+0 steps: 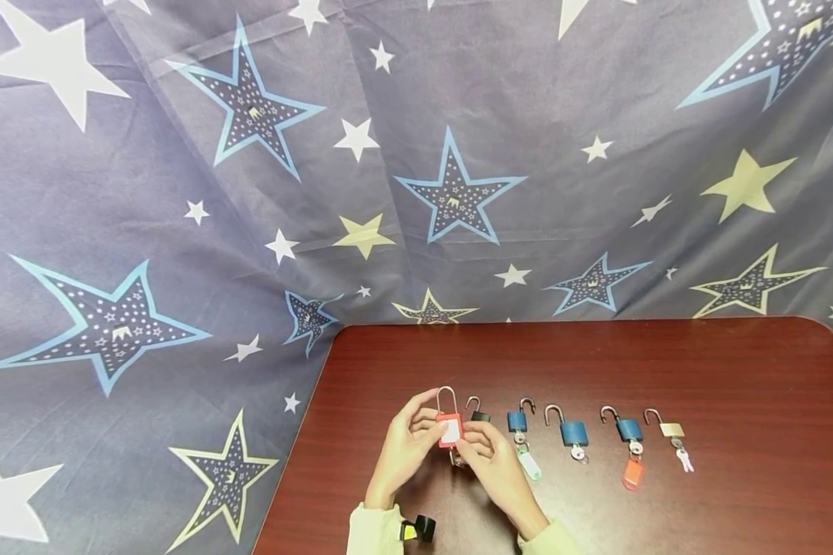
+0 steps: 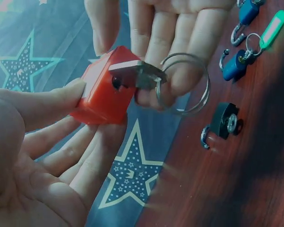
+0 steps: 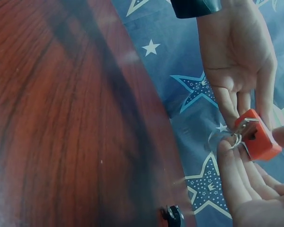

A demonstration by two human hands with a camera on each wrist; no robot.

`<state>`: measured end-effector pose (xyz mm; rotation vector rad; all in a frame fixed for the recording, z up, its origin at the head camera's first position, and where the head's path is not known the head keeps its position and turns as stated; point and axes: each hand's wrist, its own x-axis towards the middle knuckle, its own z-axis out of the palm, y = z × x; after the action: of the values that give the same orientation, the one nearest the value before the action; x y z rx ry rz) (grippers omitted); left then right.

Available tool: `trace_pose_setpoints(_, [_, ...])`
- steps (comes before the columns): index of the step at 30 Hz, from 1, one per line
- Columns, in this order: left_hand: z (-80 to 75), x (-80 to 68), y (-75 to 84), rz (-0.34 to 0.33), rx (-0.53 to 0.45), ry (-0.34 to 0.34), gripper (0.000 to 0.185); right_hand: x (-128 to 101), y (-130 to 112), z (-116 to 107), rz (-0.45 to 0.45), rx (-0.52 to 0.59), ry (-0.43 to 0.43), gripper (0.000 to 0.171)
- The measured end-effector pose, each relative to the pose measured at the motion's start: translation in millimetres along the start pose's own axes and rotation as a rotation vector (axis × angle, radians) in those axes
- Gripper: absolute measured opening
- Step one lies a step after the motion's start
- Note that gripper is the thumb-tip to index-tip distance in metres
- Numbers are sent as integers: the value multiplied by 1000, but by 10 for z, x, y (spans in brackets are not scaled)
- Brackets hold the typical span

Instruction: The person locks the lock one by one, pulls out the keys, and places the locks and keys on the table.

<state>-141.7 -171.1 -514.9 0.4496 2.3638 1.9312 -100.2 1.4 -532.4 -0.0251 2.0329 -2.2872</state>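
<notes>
Above the near left part of the wooden table point(image 1: 666, 362), both hands hold up a red padlock point(image 1: 450, 429) between them. The left hand point(image 1: 408, 445) pinches the padlock's body, thumb on one side and fingers curled behind it, so the lock sits at the fingertips rather than in the palm; its steel shackle stands upright above the fingers. In the left wrist view the padlock's underside faces out, with a key point(image 2: 138, 75) set in the keyhole and a wire key ring point(image 2: 191, 85) hanging from it. The right hand point(image 1: 494, 460) meets the lock from the other side, its fingertips closed on the key and ring just below the red body.

Beside the hands, 5 more padlocks lie in a row on the table with shackles open: a black padlock point(image 1: 477, 412) nearest, then 3 blue ones and a brass padlock point(image 1: 669, 428) farthest right, most with keys attached. A star-patterned cloth point(image 1: 250, 193) hangs behind.
</notes>
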Motion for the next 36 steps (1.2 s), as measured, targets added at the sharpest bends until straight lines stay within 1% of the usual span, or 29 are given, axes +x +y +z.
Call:
trace_pose_setpoints(3, [-2, 5, 26, 13, 1, 15, 50, -17, 8, -11, 11, -25, -20, 39])
trace_pose_setpoints(6, [1, 11, 45, 15, 9, 23, 50, -30, 18, -16, 34, -26, -40, 38])
trace_pose_setpoints(10, [5, 27, 55, 11, 20, 44, 50, -25, 29, -11, 36, -17, -63, 32])
trace_pose_setpoints(14, [7, 35, 66, 16, 37, 67, 52, -19, 25, 0, 30, -13, -87, 34])
trace_pose_setpoints(19, [12, 29, 80, 4, 36, 82, 50, -25, 22, 14, 34, -36, -94, 36])
trace_pose_setpoints(24, [7, 28, 90, 1, 28, 89, 49, -20, 31, 29, -12, -26, -107, 30])
trace_pose_setpoints(28, [4, 25, 107, -11, 21, 88, 49, -23, 34, 38, -26, -24, -115, 28])
trace_pose_setpoints(33, [4, 25, 126, -11, 19, 87, 49, -29, 19, 45, -12, -15, -113, 29])
trace_pose_setpoints(36, [6, 30, 131, -1, 13, 89, 48, -24, 10, 50, 7, -15, -89, 27])
